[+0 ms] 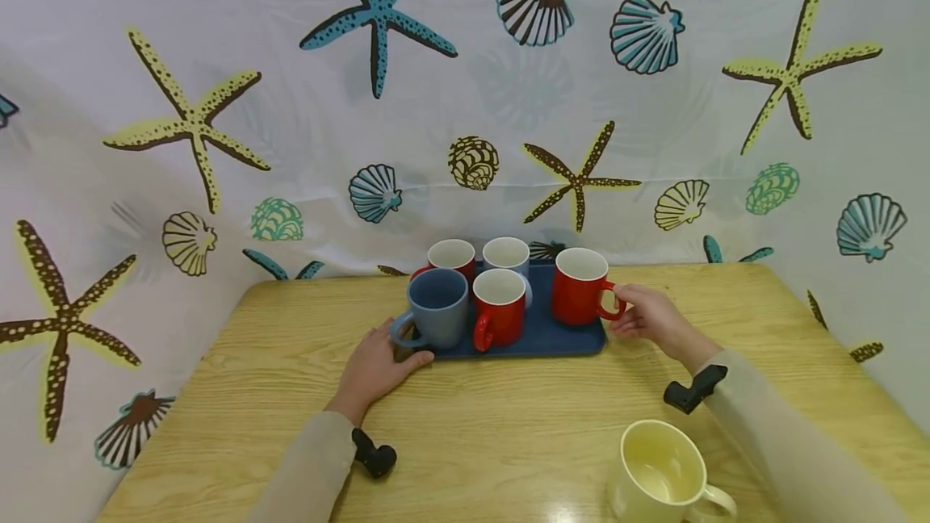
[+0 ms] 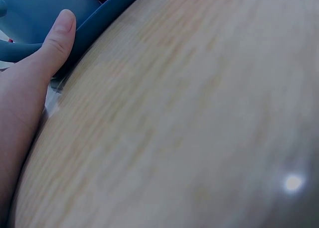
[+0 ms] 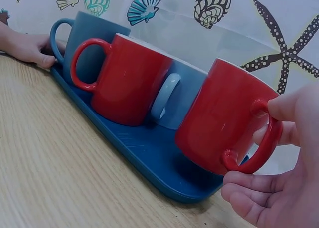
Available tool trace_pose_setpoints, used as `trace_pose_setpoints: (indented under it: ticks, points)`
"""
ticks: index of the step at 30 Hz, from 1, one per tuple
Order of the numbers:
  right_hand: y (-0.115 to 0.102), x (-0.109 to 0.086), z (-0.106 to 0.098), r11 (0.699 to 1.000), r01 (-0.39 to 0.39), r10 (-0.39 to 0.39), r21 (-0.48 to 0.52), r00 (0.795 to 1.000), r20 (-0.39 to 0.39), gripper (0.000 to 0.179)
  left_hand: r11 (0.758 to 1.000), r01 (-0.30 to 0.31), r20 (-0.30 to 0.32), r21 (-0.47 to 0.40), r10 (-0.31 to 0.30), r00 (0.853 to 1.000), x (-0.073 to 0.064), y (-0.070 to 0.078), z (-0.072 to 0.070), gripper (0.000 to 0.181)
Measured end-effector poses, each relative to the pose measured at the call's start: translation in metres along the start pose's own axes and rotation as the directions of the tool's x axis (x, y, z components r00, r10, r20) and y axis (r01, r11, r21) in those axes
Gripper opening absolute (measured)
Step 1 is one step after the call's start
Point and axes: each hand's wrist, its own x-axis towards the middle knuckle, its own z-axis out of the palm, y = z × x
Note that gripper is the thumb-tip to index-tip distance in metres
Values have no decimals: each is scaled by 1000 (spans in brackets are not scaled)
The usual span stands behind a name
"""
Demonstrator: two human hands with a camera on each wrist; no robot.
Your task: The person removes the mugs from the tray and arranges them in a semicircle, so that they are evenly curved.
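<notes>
I see wooden table (image 1: 523, 426) stretching out before the blue tray (image 1: 542, 335), a yellow mug (image 1: 659, 474) near the right sleeve (image 1: 788, 434). Two blue mugs (image 1: 446, 321) and two red ones (image 1: 506, 320) crowd the tray's left part; a strip shows between them and the end red mug (image 1: 572, 297). My right hand (image 1: 651, 319) pinches its handle (image 3: 269, 144) beside the right edge; my left hand (image 1: 374, 366) straddles the left corner, thumb and fingers apart.
</notes>
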Motion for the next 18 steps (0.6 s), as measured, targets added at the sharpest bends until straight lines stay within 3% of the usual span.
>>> trace_pose_setpoints:
  ticks: [10, 18]
  points:
    - [0, -26, -16, 1000, 6, -6, 4, 999, 48, 34, 1000, 25, 29, -2, -25, 999, -2, 4, -3, 85]
    - [2, -55, -24, 1000, 0, 2, -22, 997, 83, 33, 1000, 7, 17, -7, -7, 1000, 1, 1, -1, 82]
